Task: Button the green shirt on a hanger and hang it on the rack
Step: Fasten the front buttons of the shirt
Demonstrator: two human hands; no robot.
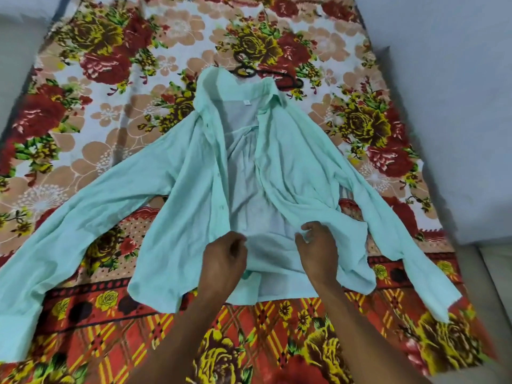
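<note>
The green shirt [194, 173] lies face up and unbuttoned on a floral bedsheet [91, 79], its left sleeve running off toward the sheet's left edge with bare patterned cloth open above and below it. Near the hem the left hand [224, 261] is curled shut on the left front panel, and the right hand [315, 245] pinches the right panel's edge, a gap between them. A dark hanger [246, 66] pokes out past the collar, thin fabric rumpled

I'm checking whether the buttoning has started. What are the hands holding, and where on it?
Both hold the green shirt low on its open front: the left hand pinches one front edge, the right hand the other.
</note>
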